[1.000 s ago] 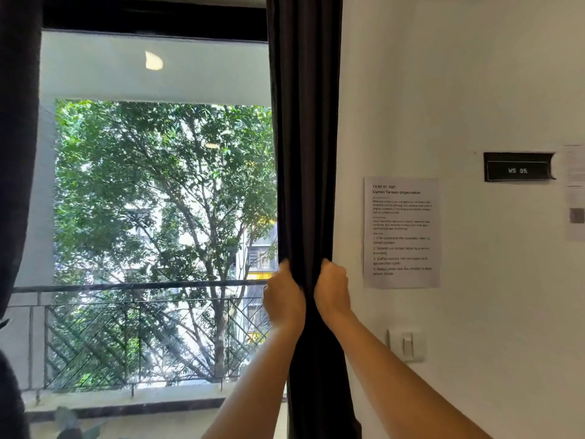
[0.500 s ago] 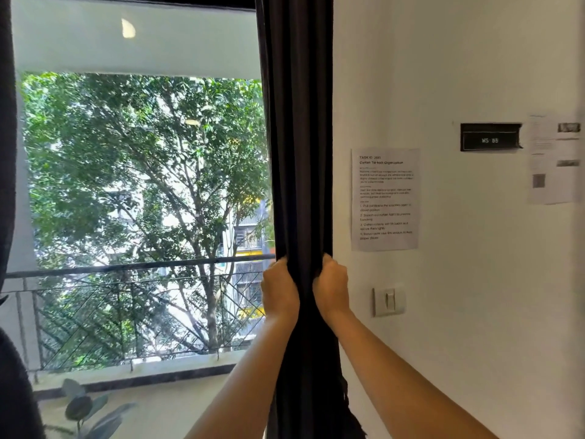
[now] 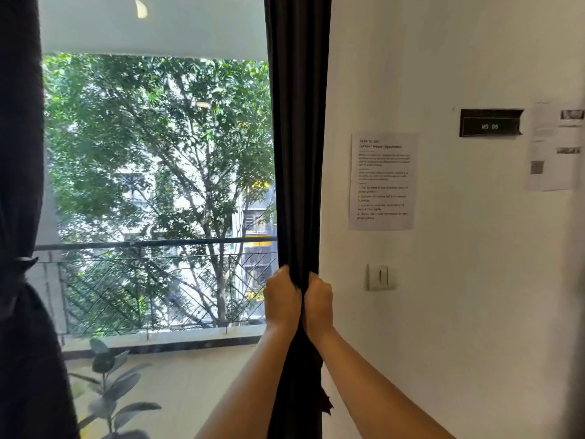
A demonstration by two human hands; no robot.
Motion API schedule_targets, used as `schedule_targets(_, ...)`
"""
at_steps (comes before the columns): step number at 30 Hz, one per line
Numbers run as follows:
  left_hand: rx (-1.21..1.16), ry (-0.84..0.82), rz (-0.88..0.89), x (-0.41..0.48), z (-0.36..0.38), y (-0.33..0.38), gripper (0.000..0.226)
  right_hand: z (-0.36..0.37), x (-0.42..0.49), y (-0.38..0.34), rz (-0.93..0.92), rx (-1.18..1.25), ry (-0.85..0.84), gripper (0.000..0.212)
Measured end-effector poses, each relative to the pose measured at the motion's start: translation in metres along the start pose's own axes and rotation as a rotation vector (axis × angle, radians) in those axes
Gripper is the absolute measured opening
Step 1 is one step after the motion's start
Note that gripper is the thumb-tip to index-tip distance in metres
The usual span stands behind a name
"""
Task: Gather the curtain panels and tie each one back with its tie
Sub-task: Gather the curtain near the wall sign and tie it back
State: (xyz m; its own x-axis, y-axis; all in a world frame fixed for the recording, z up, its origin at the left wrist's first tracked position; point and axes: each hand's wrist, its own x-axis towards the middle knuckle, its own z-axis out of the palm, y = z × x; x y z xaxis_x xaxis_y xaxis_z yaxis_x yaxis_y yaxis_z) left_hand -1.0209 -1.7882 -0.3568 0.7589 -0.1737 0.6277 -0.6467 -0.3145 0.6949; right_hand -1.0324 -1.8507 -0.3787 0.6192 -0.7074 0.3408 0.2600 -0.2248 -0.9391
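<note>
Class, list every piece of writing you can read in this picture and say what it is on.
"WS 05": black plaque on the wall.
"TASK ID" and a "Curtain Tieback Organization" heading, roughly: sheet; its body text is too blurred.
Right-hand sheet: too blurred to read.

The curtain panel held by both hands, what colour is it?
Plain dark charcoal, almost black, no pattern; the curtain panel shows in the head view.

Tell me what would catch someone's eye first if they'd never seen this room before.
Probably the two hands at lower centre, the left hand and right hand, squeezing the dark right curtain panel into a narrow bundle beside the white wall. Next, the bright window full of green trees. At the far left, the left curtain panel already looks cinched.
</note>
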Motion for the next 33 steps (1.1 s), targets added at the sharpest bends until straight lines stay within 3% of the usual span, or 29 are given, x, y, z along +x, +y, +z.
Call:
schedule_targets(2,-0.027,-0.013,-0.049,-0.014,0.002,0.0,0.019,-0.006,-0.008,0.007,-0.061,-0.164,-0.018,0.031)
schedule_targets(8,-0.069,-0.053,-0.157,-0.05,0.008,0.009,0.027,-0.034,-0.026,0.011,0.085,0.009,0.0,0.031)
schedule_targets(13,-0.065,-0.094,-0.201,-0.09,0.011,0.026,0.03,-0.064,-0.05,0.027,-0.15,-0.541,0.02,0.02)
schedule_targets(17,-0.086,-0.104,-0.248,-0.121,0.011,0.021,0.027,-0.085,-0.078,0.032,-0.227,-0.699,0.017,0.017)
schedule_targets(26,-0.014,-0.046,-0.231,-0.169,-0.004,0.015,0.021,-0.109,-0.133,0.039,-0.231,-0.736,-0.04,0.02)
schedule_targets(33,-0.005,-0.134,-0.34,-0.186,-0.011,0.011,0.025,-0.105,-0.148,0.033,-0.172,-0.598,-0.027,0.02)
